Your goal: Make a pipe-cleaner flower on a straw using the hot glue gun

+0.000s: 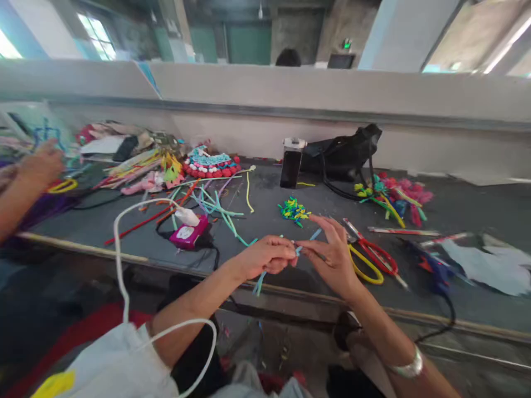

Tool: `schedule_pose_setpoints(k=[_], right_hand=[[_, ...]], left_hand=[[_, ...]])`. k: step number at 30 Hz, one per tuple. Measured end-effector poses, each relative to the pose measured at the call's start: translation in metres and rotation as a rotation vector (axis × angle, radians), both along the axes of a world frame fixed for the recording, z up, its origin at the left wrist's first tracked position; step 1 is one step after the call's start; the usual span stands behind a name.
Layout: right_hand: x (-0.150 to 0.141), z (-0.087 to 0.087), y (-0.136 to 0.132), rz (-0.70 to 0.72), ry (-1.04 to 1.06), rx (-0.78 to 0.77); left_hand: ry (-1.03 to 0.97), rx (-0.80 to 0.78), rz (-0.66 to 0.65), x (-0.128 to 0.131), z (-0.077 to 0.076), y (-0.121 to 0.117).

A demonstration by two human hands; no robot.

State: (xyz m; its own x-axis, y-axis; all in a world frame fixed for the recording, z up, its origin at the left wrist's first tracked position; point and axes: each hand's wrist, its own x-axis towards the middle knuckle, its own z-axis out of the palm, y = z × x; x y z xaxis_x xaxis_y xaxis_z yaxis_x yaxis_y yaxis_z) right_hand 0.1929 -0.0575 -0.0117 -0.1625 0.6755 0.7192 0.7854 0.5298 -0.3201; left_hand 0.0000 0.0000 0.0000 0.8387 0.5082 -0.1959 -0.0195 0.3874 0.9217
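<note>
Near the table's front edge, my left hand (274,256) is closed around light blue-green pipe cleaners (259,283), whose ends hang below the fist. My right hand (332,257) pinches a light blue piece of them between thumb and index finger, right beside the left fingertips; its other fingers are raised. One pale blue end (316,233) sticks up behind the right hand. Just beyond both hands lies a small heap of short green, yellow and blue pieces (293,210). Scissors with red and yellow handles (375,257) rest to the right of my right hand.
A magenta power adapter (189,232) with a white plug and cable sits left; loose pipe cleaners (219,207) lie behind it. A phone (291,166) stands before a black bag (342,155). At right are fuzzy flowers (400,193) and a blue glue gun (435,271). Another person's hand (41,163) is far left.
</note>
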Motion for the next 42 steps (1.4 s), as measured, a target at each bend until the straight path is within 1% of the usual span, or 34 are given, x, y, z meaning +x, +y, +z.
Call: schedule_pose_setpoints(k=[4,7,10,12,15,17,18,20,22,23,25,27,29,30,32,34,35,36,38,40,42], right_hand=[[0.001,-0.005,-0.001,0.042,-0.032,-0.067],[-0.006,-0.008,-0.004,0.092,-0.072,-0.127],[-0.016,-0.010,-0.008,0.062,-0.115,-0.106],[-0.021,-0.009,-0.010,0.037,-0.148,-0.081],[-0.023,-0.005,-0.013,0.009,-0.185,-0.058],[-0.021,-0.002,-0.013,-0.003,-0.197,-0.041],[-0.019,-0.001,-0.013,-0.008,-0.200,-0.031],[-0.014,0.001,-0.013,-0.016,-0.204,-0.013],[-0.009,0.003,-0.013,-0.017,-0.185,-0.007],[-0.007,0.003,-0.012,-0.013,-0.162,-0.014],[-0.004,0.004,-0.012,-0.003,-0.070,-0.062],[-0.003,0.004,-0.010,0.026,0.093,-0.162],[-0.003,0.002,-0.009,0.087,0.282,-0.306],[-0.004,0.000,-0.008,0.116,0.360,-0.378],[-0.006,-0.004,-0.007,0.146,0.457,-0.493],[-0.010,-0.008,-0.007,0.139,0.498,-0.539],[-0.013,-0.009,-0.007,0.136,0.504,-0.542],[-0.016,-0.011,-0.008,0.133,0.499,-0.531],[-0.021,-0.014,-0.009,0.113,0.452,-0.477],[-0.026,-0.017,-0.011,0.067,0.351,-0.401],[-0.028,-0.018,-0.012,0.019,0.219,-0.331]], left_hand=[[-0.049,0.022,0.149,0.000,-0.004,0.001],[-0.052,0.053,0.236,0.002,-0.005,-0.001],[0.016,0.157,0.345,0.005,-0.005,-0.005],[0.095,0.330,0.419,0.007,-0.005,-0.008],[0.230,0.736,0.471,0.008,-0.006,-0.011],[0.290,0.987,0.448,0.008,-0.009,-0.011],[0.304,1.086,0.422,0.007,-0.011,-0.011],[0.307,1.235,0.349,0.007,-0.014,-0.010],[0.289,1.322,0.272,0.007,-0.014,-0.009],[0.270,1.339,0.238,0.007,-0.012,-0.009],[0.219,1.310,0.180,0.005,-0.007,-0.009],[0.168,1.201,0.134,0.003,-0.001,-0.009],[0.122,1.067,0.107,0.001,0.003,-0.010],[0.098,0.997,0.118,0.000,0.004,-0.011],[0.066,0.855,0.184,0.000,0.004,-0.014],[0.073,0.753,0.268,0.001,0.002,-0.016],[0.091,0.737,0.308,0.002,0.001,-0.017],[0.115,0.750,0.343,0.003,-0.001,-0.017],[0.174,0.843,0.405,0.005,-0.003,-0.017],[0.236,0.986,0.441,0.006,-0.007,-0.015],[0.293,1.140,0.425,0.006,-0.012,-0.011]])
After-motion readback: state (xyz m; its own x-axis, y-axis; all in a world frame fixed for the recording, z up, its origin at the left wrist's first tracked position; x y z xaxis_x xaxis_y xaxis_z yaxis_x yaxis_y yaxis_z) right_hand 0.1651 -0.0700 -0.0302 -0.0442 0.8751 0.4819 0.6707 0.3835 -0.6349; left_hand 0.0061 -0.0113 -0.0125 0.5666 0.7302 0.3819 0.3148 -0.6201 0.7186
